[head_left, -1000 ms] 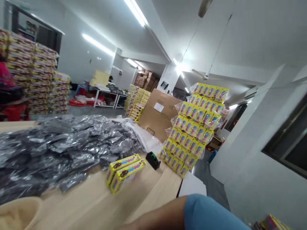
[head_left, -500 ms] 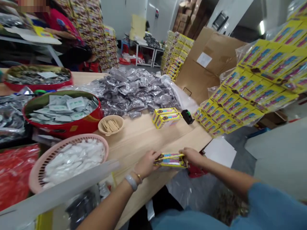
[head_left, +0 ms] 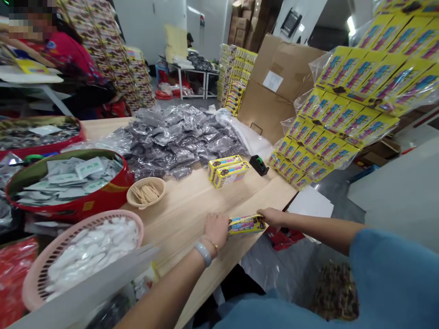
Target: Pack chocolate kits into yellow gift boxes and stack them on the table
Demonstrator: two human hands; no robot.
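Between my two hands is a small yellow printed box, held lengthwise just over the front edge of the wooden table. My left hand is closed on its left end, knuckles up, with a bracelet and a grey band at the wrist. My right hand grips the far end, fingers partly hidden behind the box. Beyond them two matching yellow boxes stand side by side on the table, beside a black tape dispenser.
Dark sealed packets lie heaped at the back. Leftward are a bowl of wooden sticks, a red tub of sachets and a pink basket of white packets. Wrapped yellow boxes are stacked at right. A person sits far left.
The view has swung to the right. My left hand has rolled further over the box's left end, and the box has turned slightly. Both hands keep hold of it.
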